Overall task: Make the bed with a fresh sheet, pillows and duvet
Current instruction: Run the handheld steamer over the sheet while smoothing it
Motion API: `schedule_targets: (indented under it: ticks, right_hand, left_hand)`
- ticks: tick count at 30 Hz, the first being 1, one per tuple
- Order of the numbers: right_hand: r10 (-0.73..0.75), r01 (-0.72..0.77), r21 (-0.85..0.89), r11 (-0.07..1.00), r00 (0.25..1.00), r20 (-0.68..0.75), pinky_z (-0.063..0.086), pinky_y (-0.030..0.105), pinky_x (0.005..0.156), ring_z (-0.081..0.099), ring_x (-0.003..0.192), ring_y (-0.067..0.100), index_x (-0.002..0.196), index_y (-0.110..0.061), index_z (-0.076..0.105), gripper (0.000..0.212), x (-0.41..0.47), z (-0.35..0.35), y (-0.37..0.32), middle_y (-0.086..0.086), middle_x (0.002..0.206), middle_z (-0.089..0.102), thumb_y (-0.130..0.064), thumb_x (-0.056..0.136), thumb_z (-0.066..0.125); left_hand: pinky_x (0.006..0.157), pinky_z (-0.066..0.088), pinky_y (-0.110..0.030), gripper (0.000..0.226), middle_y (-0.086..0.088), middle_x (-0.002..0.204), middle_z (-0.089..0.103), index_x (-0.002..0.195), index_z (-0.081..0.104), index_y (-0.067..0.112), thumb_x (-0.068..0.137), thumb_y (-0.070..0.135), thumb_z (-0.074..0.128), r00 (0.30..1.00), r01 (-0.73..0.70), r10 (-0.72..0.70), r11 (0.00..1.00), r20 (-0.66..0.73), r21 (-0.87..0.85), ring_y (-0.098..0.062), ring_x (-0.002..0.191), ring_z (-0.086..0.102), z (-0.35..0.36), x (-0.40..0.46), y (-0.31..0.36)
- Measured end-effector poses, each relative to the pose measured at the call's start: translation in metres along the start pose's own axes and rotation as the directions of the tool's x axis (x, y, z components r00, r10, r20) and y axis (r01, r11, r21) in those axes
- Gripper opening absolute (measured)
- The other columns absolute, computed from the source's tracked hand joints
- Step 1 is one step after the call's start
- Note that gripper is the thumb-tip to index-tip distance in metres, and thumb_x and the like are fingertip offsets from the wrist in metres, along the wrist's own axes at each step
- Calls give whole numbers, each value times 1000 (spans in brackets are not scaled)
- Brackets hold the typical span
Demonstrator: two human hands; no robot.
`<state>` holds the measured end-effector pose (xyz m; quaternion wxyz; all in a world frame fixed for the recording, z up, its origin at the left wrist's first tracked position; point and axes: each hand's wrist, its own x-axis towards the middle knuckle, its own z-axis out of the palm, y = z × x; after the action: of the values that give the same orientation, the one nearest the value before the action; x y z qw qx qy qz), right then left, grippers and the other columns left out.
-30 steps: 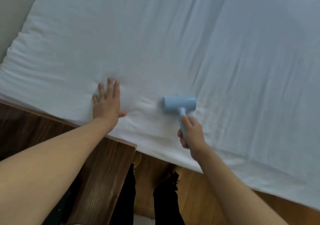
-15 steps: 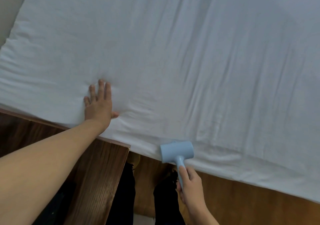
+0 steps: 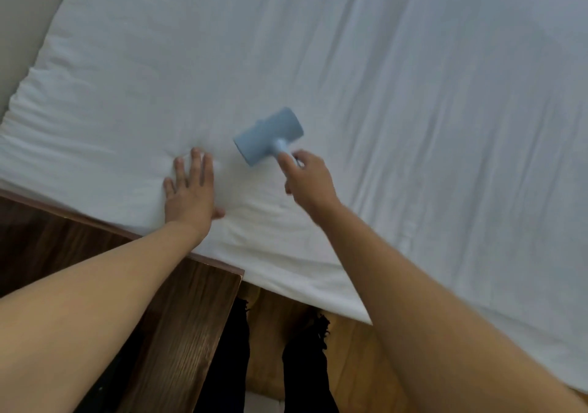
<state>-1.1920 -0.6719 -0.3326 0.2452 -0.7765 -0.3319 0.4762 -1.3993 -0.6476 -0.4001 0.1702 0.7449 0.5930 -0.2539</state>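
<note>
A white fitted sheet (image 3: 366, 94) covers the mattress and fills most of the view, with long creases running across it. My left hand (image 3: 189, 191) lies flat on the sheet near the bed's near edge, fingers straight and spread. My right hand (image 3: 307, 178) grips the handle of a light blue lint roller (image 3: 269, 136), whose head is on the sheet just right of my left hand's fingertips. No pillows or duvet are in view.
A dark wooden bedside cabinet (image 3: 178, 323) stands against the bed at lower left. Wooden floor (image 3: 359, 358) and my dark trouser legs (image 3: 235, 355) show below the mattress edge. A pale wall (image 3: 25, 15) borders the bed's upper left.
My right hand has pushed the lint roller from the mattress's near edge back up onto the sheet, beside my left hand. The left hand has stayed pressed on the sheet.
</note>
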Motion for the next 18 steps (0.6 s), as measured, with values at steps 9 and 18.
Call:
schedule_targets:
  ticks: [9, 18]
  right_hand:
    - [66, 44, -333, 942, 948, 312, 28, 17, 35, 37, 37, 18, 76, -10, 60, 29, 56, -27, -29, 13, 65, 64, -32, 94, 54]
    - [140, -36, -408, 912, 963, 228, 33, 20, 44, 36, 36, 9, 81, -9, 67, 38, 0, -117, 65, 8, 53, 60, -43, 94, 56]
  left_hand:
    - [121, 12, -55, 118, -8, 161, -29, 155, -19, 14, 85, 44, 71, 999, -3, 3, 1000, 32, 7, -38, 151, -13, 1, 3, 0]
    - [121, 13, -55, 120, -11, 159, -33, 153, -24, 11, 86, 47, 69, 999, -7, 5, 999, 39, 51, -40, 150, -14, 0, 2, 0]
